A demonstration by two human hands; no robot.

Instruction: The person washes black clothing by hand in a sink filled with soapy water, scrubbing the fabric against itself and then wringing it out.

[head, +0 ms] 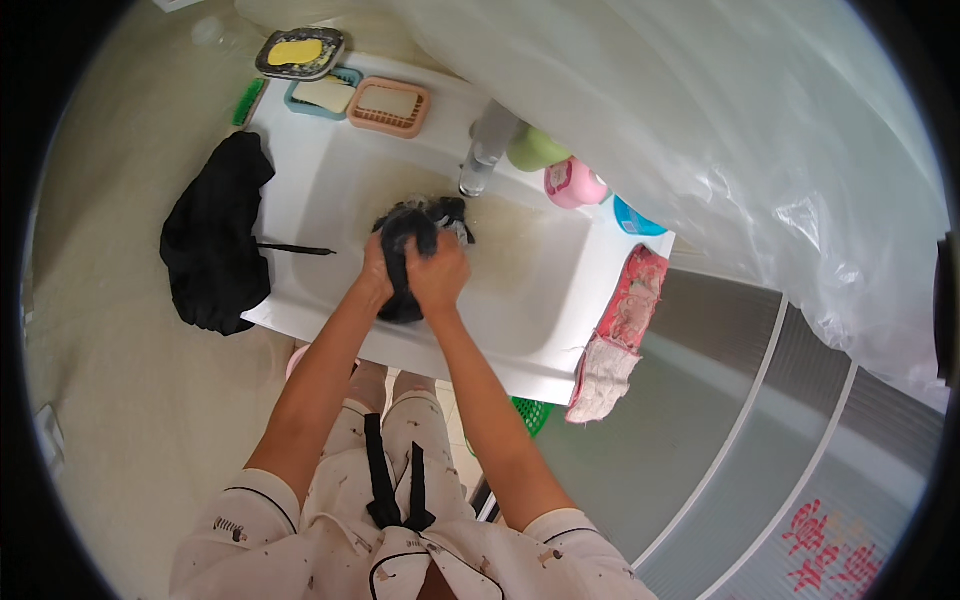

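Both of my hands grip a wet, dark cloth (405,296) with some suds on it, over the basin of a white sink (525,367). My left hand (377,266) holds its left side, and my right hand (441,271) is closed over its right part. The cloth is bunched up, so its kind cannot be told. Just beyond it hangs the spout of a metal faucet (484,150). Cloudy, yellowish water (510,240) lies in the basin. Another black cloth item (217,240) drapes over the sink's left edge, with a thin cord hanging into the basin.
Soap bars in a dark dish (330,64), a blue dish (292,105) and an orange dish (425,112) stand at the back left, near a green-bristled brush (249,103). Pink (570,184) and blue (634,217) containers stand back right. A red-and-white rag (619,330) covers the right rim.
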